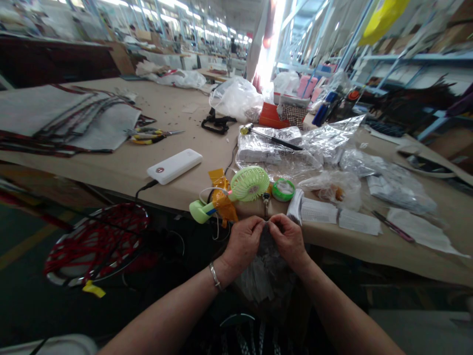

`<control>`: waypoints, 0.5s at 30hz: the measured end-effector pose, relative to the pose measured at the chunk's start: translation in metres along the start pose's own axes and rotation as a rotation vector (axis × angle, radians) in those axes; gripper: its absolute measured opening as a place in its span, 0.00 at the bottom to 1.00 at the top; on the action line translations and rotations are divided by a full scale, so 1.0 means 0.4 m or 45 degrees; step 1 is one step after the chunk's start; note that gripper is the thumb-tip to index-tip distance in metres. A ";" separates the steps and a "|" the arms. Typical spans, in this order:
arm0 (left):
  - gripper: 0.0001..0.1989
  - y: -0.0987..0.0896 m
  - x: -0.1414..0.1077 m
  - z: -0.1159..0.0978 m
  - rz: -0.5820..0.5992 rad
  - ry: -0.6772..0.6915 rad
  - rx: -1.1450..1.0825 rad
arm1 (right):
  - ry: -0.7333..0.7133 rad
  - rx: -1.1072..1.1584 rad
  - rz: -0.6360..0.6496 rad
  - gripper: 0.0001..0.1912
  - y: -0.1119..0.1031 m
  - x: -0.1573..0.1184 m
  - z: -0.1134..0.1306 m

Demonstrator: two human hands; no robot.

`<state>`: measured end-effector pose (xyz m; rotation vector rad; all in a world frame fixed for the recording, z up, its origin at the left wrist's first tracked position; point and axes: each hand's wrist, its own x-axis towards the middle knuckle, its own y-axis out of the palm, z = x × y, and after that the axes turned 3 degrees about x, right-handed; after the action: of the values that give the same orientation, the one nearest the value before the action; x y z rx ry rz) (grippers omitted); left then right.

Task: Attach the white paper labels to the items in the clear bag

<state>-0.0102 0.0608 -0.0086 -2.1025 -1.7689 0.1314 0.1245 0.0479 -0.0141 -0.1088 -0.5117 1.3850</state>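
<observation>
My left hand [244, 241] and my right hand [287, 240] meet at the table's front edge, thumbs and forefingers pinched together. What lies between the fingertips is too small to make out. Just below them, at lap level, hangs or rests a see-through plastic bag [260, 278] with pale slips in it; whether the fingers touch it is unclear. Right beyond the fingertips stands a small metal fitting [266, 202] at the table edge. A green handheld fan [250, 183], fastened with orange tape [224, 204], is to its left, and a round green tub [283, 190] to its right.
Stacks of printed paper labels [318, 211] lie right of my hands, with purple-handled snips [393, 227] farther along. A white power bank [175, 166], pliers [150, 135] and layered fabric panels [70, 118] occupy the left. Behind the fan are plastic-wrapped bundles [271, 148]. A red-corded round seat [99, 241] stands below left.
</observation>
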 end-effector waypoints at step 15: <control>0.12 -0.011 -0.037 -0.006 0.035 -0.034 0.030 | -0.028 0.022 0.093 0.08 -0.043 -0.071 0.004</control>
<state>-0.0164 0.0464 -0.0074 -2.1182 -1.7459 0.1873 0.1369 0.0167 -0.0142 -0.0992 -0.5180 1.4628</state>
